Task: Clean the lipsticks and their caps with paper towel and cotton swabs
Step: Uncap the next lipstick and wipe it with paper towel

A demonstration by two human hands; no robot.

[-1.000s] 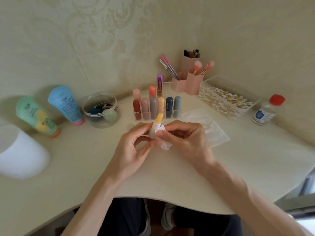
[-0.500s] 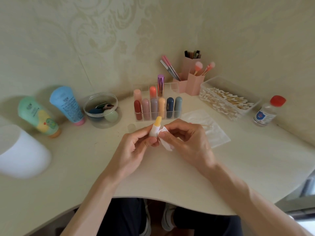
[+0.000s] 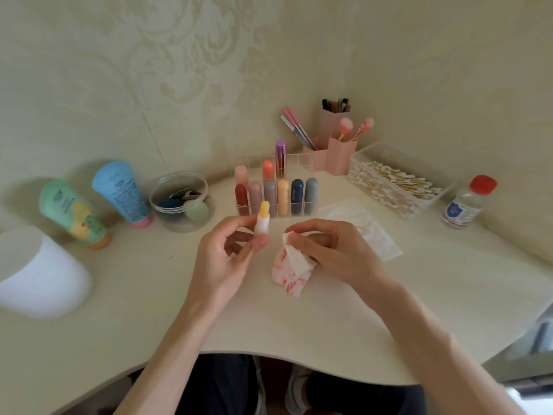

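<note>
My left hand [image 3: 227, 259] pinches an uncapped lipstick [image 3: 262, 222] upright by its white barrel, the yellow-orange tip showing above my fingers. My right hand [image 3: 332, 250] holds a crumpled paper towel [image 3: 291, 266] smeared with red, a short gap to the right of the lipstick. Behind them a clear organizer [image 3: 276, 195] holds several capped lipsticks in different colours. A clear box of cotton swabs [image 3: 395, 184] stands at the back right. A flat paper towel [image 3: 366, 227] lies on the desk behind my right hand.
Pink brush holders [image 3: 332, 149] stand in the corner. A red-capped bottle [image 3: 468, 203] is at the far right. At the left are a clear tub of sponges [image 3: 181, 200], a blue tube [image 3: 122, 193], a green tube [image 3: 73, 215] and a white rounded object [image 3: 39, 274].
My right hand has drawn the paper towel off the lipstick and moved right and down; the stained towel now hangs apart from the lipstick. My left hand keeps the lipstick upright.
</note>
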